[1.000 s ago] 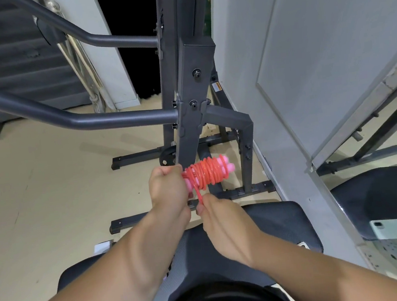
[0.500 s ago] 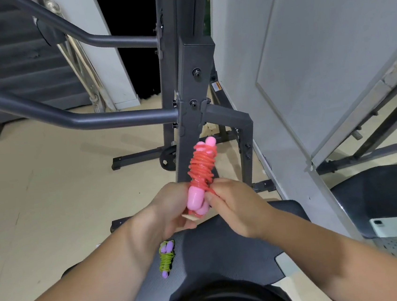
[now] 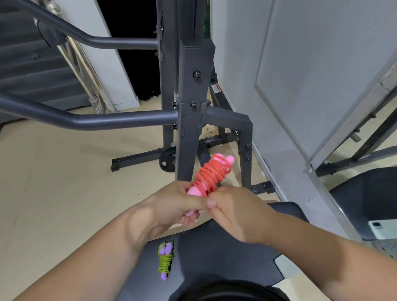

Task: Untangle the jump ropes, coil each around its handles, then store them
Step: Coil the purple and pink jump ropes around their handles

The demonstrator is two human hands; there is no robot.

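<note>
left hand (image 3: 174,206) fingers clamped on pink handles (image 3: 193,191), lower ends partly hidden | right hand (image 3: 233,211) fingers pinch red jump rope (image 3: 211,174) | rack sticker (image 3: 216,89) at 12 o'clock unreadable

Black bench (image 3: 228,257) just under grip. Green rope (image 3: 166,260), coiled on purple handles, lies flat on it, below grip, bit to left.

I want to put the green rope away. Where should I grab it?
Probably the wrapped middle of the green jump rope, from above, pinching its left and right sides. It lies flat on the bench, pointing away from you; a middle grip pins the coils.
</note>
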